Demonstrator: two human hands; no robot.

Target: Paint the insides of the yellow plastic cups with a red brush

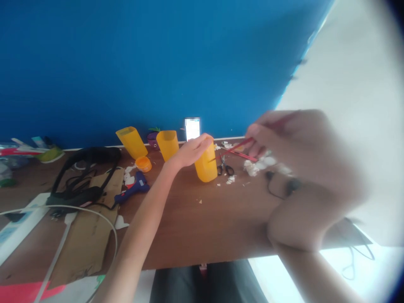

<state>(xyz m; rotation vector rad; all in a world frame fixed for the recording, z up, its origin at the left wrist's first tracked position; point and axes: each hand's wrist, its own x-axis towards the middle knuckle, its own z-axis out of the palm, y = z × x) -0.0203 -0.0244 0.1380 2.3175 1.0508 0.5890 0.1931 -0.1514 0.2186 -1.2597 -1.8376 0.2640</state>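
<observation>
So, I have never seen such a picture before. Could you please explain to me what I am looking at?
There is no machine here: these are a person's own bare hands. The one picture comes from a camera worn on the head, looking forward and down. The left hand holds a yellow cup near its top. The right hand, blurred, holds a thin red stick, perhaps a brush, pointing at the cup; I cannot tell if it touches. On the table are also two more cups, an orange pot, a glue gun, scissors and white scraps.
</observation>
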